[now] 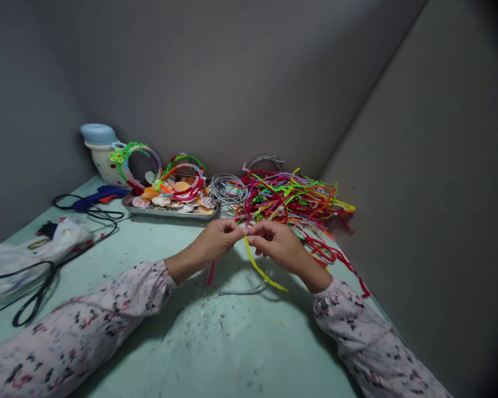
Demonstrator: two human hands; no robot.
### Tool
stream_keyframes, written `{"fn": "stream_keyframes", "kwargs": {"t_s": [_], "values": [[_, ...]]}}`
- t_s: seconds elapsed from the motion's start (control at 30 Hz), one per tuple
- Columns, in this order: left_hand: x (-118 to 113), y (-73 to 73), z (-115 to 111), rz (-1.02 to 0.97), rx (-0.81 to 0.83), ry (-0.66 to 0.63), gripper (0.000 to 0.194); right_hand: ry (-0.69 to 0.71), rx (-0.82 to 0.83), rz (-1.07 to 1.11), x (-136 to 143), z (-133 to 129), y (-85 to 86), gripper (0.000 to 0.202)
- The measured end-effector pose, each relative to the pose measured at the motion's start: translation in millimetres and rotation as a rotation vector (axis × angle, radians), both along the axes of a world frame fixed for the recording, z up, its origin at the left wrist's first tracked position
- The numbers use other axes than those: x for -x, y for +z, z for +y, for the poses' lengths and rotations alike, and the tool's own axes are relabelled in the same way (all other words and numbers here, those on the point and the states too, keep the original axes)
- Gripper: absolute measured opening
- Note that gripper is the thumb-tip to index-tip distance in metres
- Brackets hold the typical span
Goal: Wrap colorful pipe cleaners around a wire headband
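My left hand (222,239) and my right hand (277,244) meet fingertip to fingertip above the table, both closed in a pinch. From between them a yellow pipe cleaner (255,266) hangs down toward the right. Below my left hand shows the end of a pink pipe cleaner (211,273); its upper part is hidden behind the hand. The pinched ends are too small to make out clearly. Under the yellow pipe cleaner, a curved grey wire (243,292) is near the table surface.
A tangled heap of colourful pipe cleaners (290,199) lies behind my right hand. Beside it are coiled grey wire (228,189) and a metal tray (170,214) of shells and wrapped hoops (188,168). Leftward are a lidded cup (102,157), blue glue gun (93,198), black cord (50,276) and plastic bag (16,260).
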State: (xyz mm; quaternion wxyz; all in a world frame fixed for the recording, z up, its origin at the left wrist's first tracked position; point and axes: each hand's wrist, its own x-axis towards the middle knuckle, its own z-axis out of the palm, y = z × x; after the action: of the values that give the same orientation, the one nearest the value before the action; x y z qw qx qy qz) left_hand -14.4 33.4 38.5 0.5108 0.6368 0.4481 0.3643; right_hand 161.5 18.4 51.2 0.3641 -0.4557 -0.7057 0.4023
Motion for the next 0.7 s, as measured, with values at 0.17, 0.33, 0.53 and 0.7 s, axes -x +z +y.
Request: {"fn": "stream_keyframes", "kwargs": {"t_s": [0.17,0.33,0.53,0.7], "values": [[-1,-2.7,0,0.064,-0.133,0.006,0.034,-0.009,-0.003,-0.019,-1,0,0.0,0.012],[-1,-3.4,-3,0.186,-0.286,0.041,0.029,-0.022,0.012,-0.041,-1,1,-1.5,0.012],[-2,0.9,-8,0.275,-0.417,0.063,0.027,-0.022,0.010,-0.052,-1,0,-0.4,0.012],[0,0.9,-10,0.211,-0.404,0.045,0.028,-0.031,0.004,-0.044,0,-2,1.1,0.012]]}}
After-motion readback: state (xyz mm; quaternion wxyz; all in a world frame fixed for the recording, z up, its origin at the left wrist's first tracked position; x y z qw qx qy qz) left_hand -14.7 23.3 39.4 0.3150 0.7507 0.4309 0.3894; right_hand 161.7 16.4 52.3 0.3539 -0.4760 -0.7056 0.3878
